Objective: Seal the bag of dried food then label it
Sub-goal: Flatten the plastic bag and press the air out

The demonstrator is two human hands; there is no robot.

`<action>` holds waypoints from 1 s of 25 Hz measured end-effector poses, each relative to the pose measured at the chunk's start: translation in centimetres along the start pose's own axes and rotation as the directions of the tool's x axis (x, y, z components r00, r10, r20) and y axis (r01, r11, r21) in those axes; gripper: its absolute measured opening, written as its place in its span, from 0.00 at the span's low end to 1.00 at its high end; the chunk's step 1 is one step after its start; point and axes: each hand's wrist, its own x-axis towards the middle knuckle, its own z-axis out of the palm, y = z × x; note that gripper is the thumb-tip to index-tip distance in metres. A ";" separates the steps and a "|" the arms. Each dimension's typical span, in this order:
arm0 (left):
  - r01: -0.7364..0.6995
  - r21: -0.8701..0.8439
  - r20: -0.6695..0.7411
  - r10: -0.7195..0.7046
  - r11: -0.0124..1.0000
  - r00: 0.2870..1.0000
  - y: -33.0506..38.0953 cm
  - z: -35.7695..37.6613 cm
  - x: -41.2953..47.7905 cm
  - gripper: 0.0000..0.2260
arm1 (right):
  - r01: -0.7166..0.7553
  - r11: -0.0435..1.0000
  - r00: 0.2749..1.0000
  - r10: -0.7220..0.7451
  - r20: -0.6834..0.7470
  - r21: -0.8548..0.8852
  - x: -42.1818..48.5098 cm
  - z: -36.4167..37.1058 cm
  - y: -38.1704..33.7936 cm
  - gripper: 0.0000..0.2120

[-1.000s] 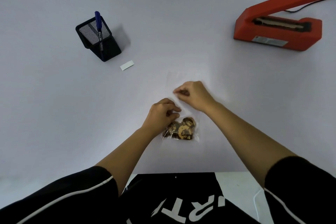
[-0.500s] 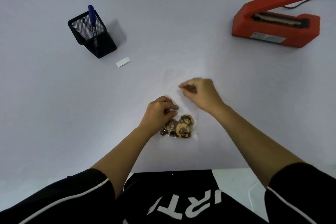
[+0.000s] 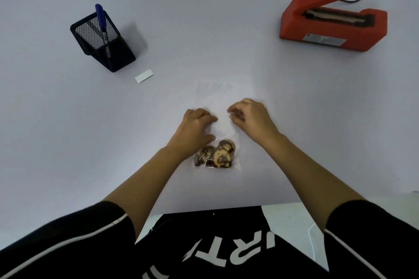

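Right now, from my remote seat, I see the clear bag (image 3: 216, 106) lying flat on the pale desk (image 3: 68, 142), just below centre of the view, its open mouth pointing to twelve o'clock. Its film is so transparent that I can barely trace the upper edges against the desk. Dried food (image 3: 215, 154), brown and tan pieces, sits bunched at the six o'clock end of the bag. My left hand (image 3: 192, 129) rests on the bag's nine o'clock side, fingers curled down; whether that grip is pinching film or only pressing it I cannot tell, since the fingertips are hidden under the knuckles. My right hand (image 3: 251, 118) sits at the three o'clock side, fingers curled in a closed grip on the film. A small white label (image 3: 144, 76) lies at ten o'clock from the bag, just beside a black mesh pen holder (image 3: 103, 43) with a blue pen (image 3: 101, 20) standing in it. At two o'clock sits the red heat sealer (image 3: 333, 27), arm raised and cut off by the frame edge
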 end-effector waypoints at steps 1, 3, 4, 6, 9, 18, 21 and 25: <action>-0.008 0.051 0.050 0.005 0.999 0.999 0.1 -0.7 0.6 0.28 | -0.002 1.000 1.000 0.002 0.009 -0.018 0.4 -0.1 -0.1 0.11; -0.003 0.103 0.140 -0.011 0.995 0.990 0.2 -1.8 1.8 0.38 | 0.004 0.997 0.999 -0.001 0.041 -0.073 1.1 -0.5 -0.3 0.17; 0.005 0.122 0.169 -0.026 0.993 0.985 0.2 -2.1 2.4 0.43 | 0.007 0.995 0.998 -0.001 0.064 -0.099 1.5 -0.7 -0.4 0.20; 0.013 0.172 0.206 -0.049 0.985 0.977 0.1 -2.4 3.5 0.49 | -0.004 0.991 0.993 0.019 0.114 -0.133 2.5 -1.3 -0.7 0.27; -0.002 0.257 0.233 -0.060 0.966 0.971 -0.1 -2.4 4.6 0.55 | -0.048 0.988 0.981 0.074 0.182 -0.144 3.8 -2.0 -1.1 0.37; 0.057 0.234 0.118 -0.086 0.971 0.989 0.4 -2.4 3.3 0.55 | -0.208 0.974 0.978 0.205 -0.039 -0.089 1.6 -1.4 -1.8 0.43; 0.271 0.122 -0.053 -0.267 0.955 0.962 0.9 -1.5 1.2 0.48 | -0.384 0.913 0.893 0.405 -0.196 0.136 -1.7 0.7 -2.3 0.38; 0.397 -0.102 -0.107 -0.407 0.912 0.907 1.1 0.0 0.5 0.43 | -0.498 0.813 0.816 0.557 -0.154 0.302 -3.0 2.6 -3.1 0.31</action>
